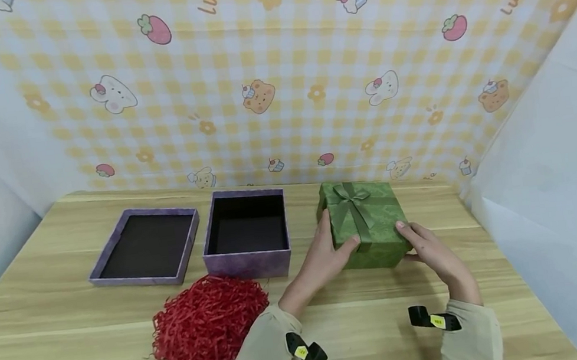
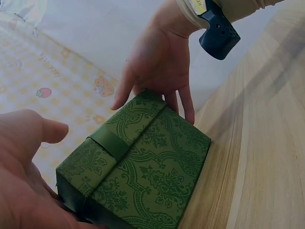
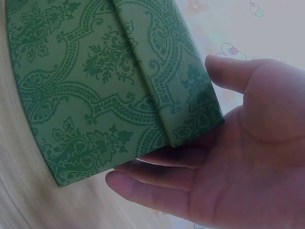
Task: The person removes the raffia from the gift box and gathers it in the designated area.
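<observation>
A green patterned gift box (image 1: 377, 205) with a ribbon bow (image 1: 351, 196) on its lid stands at the right of the table, between my two hands. My left hand (image 1: 329, 252) lies along its left side. In the left wrist view that thumb (image 2: 55, 131) is held apart from the lid, and the other fingers go partly out of sight behind the box. At the front right corner is my right hand (image 1: 436, 255), its thumb (image 3: 221, 69) by the lid's edge. Its other fingers (image 3: 152, 193) reach fairly straight along the side, partly hidden.
An open purple box (image 1: 250, 264) with a dark inside stands left of the green one. Farther left lies its purple lid (image 1: 186, 248), inside up. A heap of shredded red paper (image 1: 209, 325) sits in front, beside my left forearm. A checked cloth (image 1: 284, 50) hangs behind the table.
</observation>
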`<state>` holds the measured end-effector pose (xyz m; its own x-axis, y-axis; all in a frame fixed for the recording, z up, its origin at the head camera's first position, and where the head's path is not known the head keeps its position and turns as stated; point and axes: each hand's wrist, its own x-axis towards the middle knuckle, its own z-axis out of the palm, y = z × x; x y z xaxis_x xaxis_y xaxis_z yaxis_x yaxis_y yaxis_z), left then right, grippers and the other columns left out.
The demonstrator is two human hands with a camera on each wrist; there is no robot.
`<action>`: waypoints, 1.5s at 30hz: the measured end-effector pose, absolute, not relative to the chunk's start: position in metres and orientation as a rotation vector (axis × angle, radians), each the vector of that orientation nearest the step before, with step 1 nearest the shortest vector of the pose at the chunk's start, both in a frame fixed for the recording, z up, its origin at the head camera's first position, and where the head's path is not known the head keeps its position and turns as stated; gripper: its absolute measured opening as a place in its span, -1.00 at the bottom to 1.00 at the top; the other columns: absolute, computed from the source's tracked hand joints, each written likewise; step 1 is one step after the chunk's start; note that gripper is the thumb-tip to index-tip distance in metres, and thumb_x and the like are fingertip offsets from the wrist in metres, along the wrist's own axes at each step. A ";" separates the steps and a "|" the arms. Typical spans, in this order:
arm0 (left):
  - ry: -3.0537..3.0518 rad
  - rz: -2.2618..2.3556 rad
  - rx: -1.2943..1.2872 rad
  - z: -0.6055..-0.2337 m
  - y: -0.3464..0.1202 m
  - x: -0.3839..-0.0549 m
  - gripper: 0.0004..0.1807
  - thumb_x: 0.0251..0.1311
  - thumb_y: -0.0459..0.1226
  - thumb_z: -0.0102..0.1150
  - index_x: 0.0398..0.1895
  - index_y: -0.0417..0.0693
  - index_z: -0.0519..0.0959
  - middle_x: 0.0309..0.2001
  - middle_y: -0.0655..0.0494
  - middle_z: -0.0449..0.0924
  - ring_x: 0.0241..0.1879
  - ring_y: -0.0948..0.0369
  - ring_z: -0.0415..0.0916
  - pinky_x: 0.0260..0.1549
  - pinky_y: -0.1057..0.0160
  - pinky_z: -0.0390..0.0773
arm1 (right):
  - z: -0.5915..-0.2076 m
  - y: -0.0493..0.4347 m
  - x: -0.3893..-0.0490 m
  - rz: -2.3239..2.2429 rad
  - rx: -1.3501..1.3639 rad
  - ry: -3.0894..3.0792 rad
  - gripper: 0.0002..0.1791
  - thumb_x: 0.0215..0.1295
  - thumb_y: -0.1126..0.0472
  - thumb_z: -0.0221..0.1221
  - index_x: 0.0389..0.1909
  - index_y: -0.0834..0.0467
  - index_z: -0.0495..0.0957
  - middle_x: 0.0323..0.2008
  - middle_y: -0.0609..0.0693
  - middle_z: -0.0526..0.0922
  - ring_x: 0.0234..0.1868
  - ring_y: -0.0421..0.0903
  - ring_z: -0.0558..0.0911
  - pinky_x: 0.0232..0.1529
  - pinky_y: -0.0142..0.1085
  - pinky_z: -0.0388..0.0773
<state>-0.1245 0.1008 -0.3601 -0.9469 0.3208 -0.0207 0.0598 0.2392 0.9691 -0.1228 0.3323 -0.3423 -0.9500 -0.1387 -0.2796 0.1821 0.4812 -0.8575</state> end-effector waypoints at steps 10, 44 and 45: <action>2.253 1.806 0.342 -0.358 0.104 -0.123 -0.09 0.31 0.18 -0.20 0.46 -0.02 -0.37 0.46 -0.07 -0.37 0.40 0.05 -0.34 0.28 -0.08 -0.12 | -0.336 0.331 -0.121 -1.412 0.001 2.449 -0.13 0.43 -0.23 -0.35 0.34 0.50 -0.11 0.27 0.43 0.10 0.32 0.28 0.09 0.17 0.09 0.24; 2.324 1.720 0.435 -0.355 0.103 -0.119 0.02 0.26 -0.07 0.09 0.45 0.02 -0.47 0.45 -0.02 -0.47 0.40 0.00 -0.27 0.22 -0.10 0.08 | -0.335 0.334 -0.112 -1.374 -0.137 2.510 -0.14 0.31 -0.04 0.11 0.39 0.34 -0.08 0.26 0.32 0.24 0.29 0.24 0.19 0.18 0.18 0.13; 2.341 1.712 0.437 -0.355 0.103 -0.119 0.01 0.26 -0.09 0.09 0.45 0.02 -0.47 0.45 -0.01 -0.47 0.40 0.02 -0.29 0.23 -0.08 0.07 | -0.335 0.335 -0.112 -1.372 -0.142 2.510 -0.13 0.30 -0.03 0.12 0.39 0.33 -0.09 0.26 0.32 0.24 0.29 0.24 0.19 0.18 0.18 0.14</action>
